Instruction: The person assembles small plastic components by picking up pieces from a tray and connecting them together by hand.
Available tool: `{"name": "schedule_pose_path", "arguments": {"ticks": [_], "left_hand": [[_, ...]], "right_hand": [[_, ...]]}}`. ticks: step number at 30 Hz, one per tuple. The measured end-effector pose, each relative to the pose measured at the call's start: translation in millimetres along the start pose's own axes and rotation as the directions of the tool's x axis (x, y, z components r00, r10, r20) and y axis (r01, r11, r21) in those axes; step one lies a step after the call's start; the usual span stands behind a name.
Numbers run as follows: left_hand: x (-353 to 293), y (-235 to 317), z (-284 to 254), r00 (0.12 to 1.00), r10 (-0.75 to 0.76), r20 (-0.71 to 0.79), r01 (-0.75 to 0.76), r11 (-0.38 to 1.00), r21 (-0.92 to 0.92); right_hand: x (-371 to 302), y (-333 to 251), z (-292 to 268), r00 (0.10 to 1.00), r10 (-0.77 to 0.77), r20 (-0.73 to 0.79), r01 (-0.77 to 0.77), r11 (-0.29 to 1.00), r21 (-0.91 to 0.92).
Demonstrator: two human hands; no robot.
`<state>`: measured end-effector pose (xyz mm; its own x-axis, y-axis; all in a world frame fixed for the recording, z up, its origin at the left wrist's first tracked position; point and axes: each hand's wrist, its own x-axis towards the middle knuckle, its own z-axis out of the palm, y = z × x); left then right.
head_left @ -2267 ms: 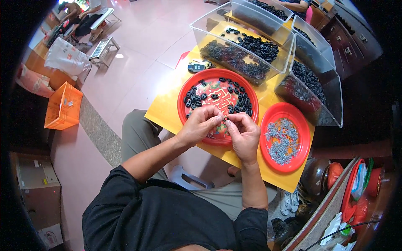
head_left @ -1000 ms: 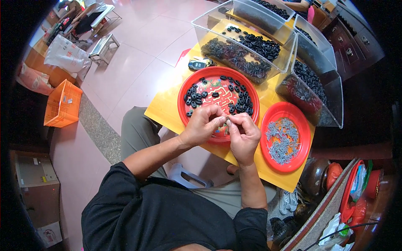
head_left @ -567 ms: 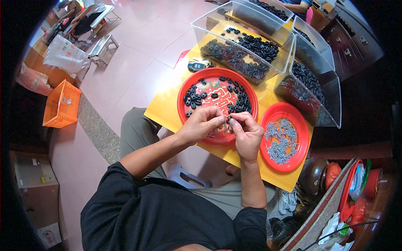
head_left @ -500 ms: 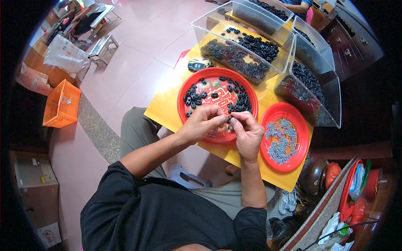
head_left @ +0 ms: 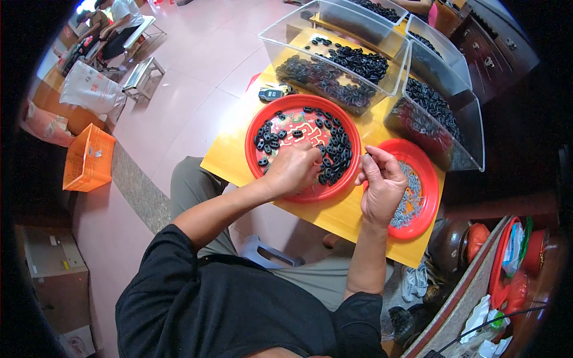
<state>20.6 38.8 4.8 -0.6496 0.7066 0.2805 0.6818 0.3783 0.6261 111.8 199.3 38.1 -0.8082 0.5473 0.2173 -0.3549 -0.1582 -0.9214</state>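
Note:
My left hand (head_left: pixel 292 170) rests, fingers curled, in the big red tray (head_left: pixel 298 98), at the near edge of a heap of black ring-shaped parts (head_left: pixel 335 143). Whether it holds one is hidden. My right hand (head_left: pixel 382 185) hovers between the two trays, thumb and fingertips pinched on a small dark part. Just right of it lies the smaller red tray (head_left: pixel 434 191) with several small silver pieces (head_left: pixel 413 190). Both trays sit on a yellow tabletop (head_left: pixel 230 161).
Clear plastic bins (head_left: pixel 334 65) (head_left: pixel 439 113) full of black parts stand behind the trays, with a small dark key fob (head_left: pixel 271 93) beside them. An orange crate (head_left: pixel 86 161), a cardboard box (head_left: pixel 54 274) and a white bag (head_left: pixel 89 89) sit on the floor to the left. Another person (head_left: pixel 119 18) sits far off.
My hands were together over the big tray's near rim. They have parted: the left dropped into the black parts, and the right moved right toward the small tray.

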Motion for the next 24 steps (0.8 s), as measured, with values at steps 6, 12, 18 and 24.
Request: {"name": "schedule_pose_path", "arguments": {"ticks": [6, 12, 18, 24], "left_hand": [[8, 2, 12, 0.999, -0.021, 0.047, 0.011, 0.977, 0.214], [8, 5, 12, 1.0, -0.009, 0.017, 0.005, 0.973, 0.231], [-1, 5, -5, 0.965, -0.243, 0.104, 0.264, 0.894, -0.363], [-19, 10, -17, 0.949, -0.23, 0.218, 0.304, 0.472, -0.827]], "right_hand": [[-5, -5, 2, 0.999, -0.04, -0.005, 0.039, 0.993, -0.114], [-6, -3, 0, 0.997, -0.078, -0.008, 0.076, 0.982, -0.173], [-6, -3, -4, 0.958, -0.246, 0.146, 0.286, 0.845, -0.452], [-13, -8, 7, 0.959, 0.06, 0.278, 0.025, 0.956, -0.293]]}}
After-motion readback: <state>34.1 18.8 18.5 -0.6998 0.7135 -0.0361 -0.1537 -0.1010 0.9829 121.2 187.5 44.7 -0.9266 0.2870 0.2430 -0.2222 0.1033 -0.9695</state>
